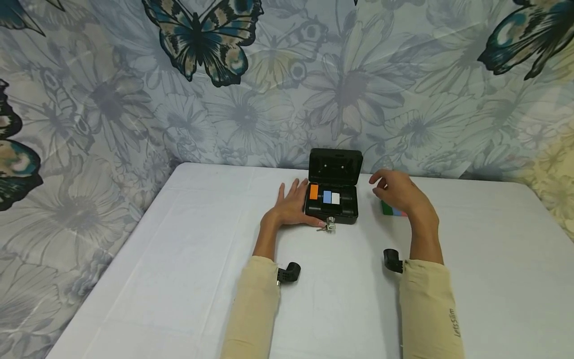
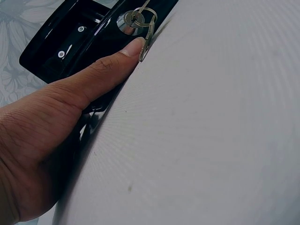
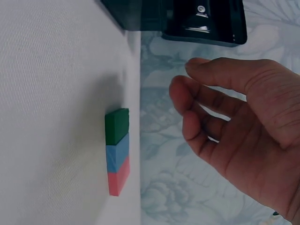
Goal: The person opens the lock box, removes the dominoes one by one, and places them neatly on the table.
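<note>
A black lockable box (image 1: 346, 218) stands near the table's back edge, its lid (image 1: 335, 169) raised. Inside it lie an orange block (image 1: 314, 192), a light blue block (image 1: 327, 197) and a white block (image 1: 336, 198). My left hand (image 1: 292, 205) rests along the box's left side with fingers spread, its thumb reaching across the front, close to the keys (image 2: 149, 35) hanging from the lock (image 2: 127, 22). Right of the box, my right hand (image 1: 396, 190) hovers with loosely bent fingers and nothing between them. Below it, a green block (image 3: 116, 127), a blue block (image 3: 117, 153) and a red block (image 3: 118, 178) lie in a row.
A white cloth covers the table (image 1: 202, 259). Behind it hangs a flowered backdrop (image 1: 278, 119) with butterflies, close to the raised lid. Black wrist cameras stick out from both sleeves, the left camera (image 1: 290, 272) and the right camera (image 1: 392, 261).
</note>
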`<state>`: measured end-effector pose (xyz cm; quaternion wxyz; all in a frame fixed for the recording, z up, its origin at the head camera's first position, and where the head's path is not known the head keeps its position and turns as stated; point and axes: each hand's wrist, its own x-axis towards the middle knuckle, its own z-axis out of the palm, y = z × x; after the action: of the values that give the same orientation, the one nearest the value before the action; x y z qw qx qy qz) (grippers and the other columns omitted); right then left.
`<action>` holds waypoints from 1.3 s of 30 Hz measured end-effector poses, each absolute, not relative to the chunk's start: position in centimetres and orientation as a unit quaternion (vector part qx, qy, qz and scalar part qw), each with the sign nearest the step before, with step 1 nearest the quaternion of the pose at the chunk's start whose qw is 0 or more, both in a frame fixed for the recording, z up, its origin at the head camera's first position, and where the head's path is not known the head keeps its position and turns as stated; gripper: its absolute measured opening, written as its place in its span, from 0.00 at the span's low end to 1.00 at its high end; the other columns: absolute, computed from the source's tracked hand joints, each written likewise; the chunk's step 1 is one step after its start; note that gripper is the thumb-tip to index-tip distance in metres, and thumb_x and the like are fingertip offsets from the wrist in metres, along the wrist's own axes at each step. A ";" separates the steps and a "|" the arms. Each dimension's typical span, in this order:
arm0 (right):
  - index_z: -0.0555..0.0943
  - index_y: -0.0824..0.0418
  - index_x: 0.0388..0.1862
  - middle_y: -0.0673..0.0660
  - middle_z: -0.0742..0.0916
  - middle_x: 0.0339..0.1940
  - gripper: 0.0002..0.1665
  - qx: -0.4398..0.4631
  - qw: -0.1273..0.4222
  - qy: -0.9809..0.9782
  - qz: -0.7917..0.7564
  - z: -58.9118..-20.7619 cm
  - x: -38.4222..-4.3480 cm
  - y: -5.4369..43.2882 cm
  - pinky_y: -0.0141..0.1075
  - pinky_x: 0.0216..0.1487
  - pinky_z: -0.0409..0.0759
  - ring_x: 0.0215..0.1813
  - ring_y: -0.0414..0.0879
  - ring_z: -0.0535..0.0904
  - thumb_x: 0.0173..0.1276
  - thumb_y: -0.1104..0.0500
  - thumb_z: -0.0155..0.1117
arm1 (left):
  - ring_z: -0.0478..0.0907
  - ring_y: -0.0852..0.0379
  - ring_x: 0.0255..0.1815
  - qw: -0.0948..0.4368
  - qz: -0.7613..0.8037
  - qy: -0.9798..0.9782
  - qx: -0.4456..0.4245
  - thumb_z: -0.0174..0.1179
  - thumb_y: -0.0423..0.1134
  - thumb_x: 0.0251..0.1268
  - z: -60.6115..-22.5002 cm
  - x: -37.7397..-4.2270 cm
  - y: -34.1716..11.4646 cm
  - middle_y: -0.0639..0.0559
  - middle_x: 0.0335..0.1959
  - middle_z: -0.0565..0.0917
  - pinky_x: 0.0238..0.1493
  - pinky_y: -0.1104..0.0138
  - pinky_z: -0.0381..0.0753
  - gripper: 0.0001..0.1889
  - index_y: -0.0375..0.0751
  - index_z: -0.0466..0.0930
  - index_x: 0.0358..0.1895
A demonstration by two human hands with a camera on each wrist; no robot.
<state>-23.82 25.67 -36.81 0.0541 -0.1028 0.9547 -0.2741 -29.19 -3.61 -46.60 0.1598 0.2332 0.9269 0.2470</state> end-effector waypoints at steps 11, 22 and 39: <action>0.79 0.72 0.60 0.72 0.87 0.50 0.17 -0.103 0.052 0.953 -0.281 -36.9 -24.1 24.5 0.55 0.53 0.82 0.49 0.62 0.84 0.77 0.66 0.54 | 0.27 0.52 0.91 0.156 0.250 0.927 0.231 0.75 0.68 0.49 -45.9 -28.6 -3.5 0.54 0.90 0.38 0.86 0.48 0.16 0.72 0.48 0.33 0.87; 0.79 0.71 0.61 0.72 0.86 0.50 0.17 -0.111 0.046 0.950 -0.288 -36.7 -24.1 23.9 0.50 0.47 0.83 0.46 0.60 0.84 0.78 0.65 0.56 | 0.27 0.52 0.91 0.159 0.252 0.926 0.234 0.74 0.67 0.51 -45.4 -28.2 -3.6 0.53 0.90 0.38 0.86 0.48 0.16 0.71 0.47 0.32 0.87; 0.79 0.69 0.59 0.68 0.88 0.44 0.15 -0.161 0.021 0.935 -0.316 -37.2 -24.6 19.6 0.43 0.43 0.80 0.40 0.55 0.82 0.76 0.69 0.58 | 0.27 0.52 0.91 0.160 0.263 0.923 0.230 0.76 0.70 0.46 -46.1 -28.9 -3.5 0.54 0.90 0.40 0.86 0.48 0.16 0.73 0.51 0.34 0.88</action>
<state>-24.63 19.63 -37.18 0.0209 -0.1612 0.9346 -0.3163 -28.95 -3.50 -46.07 0.1604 0.2298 0.9232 0.2630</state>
